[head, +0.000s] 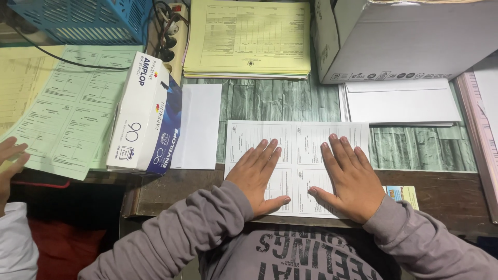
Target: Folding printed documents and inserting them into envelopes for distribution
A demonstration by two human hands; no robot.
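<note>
A white printed form sheet, divided into four panels, lies flat at the near edge of a dark wooden desk, straight ahead of the person at twelve o'clock. Both hands press on it, palms down. The left hand covers the lower left panel, the right hand the lower right; the fingers of each are stretched out flat and close together, gripping nothing.

At ten o'clock a white and blue envelope box stands open beside one white envelope. A stack of yellow forms lies at twelve o'clock, and a grey cardboard box at two. Another person's hand rests on pale green forms at nine o'clock.

Likely risk: the sheet's near edge overhangs the desk, so uneven pressure could skew or crease it.
</note>
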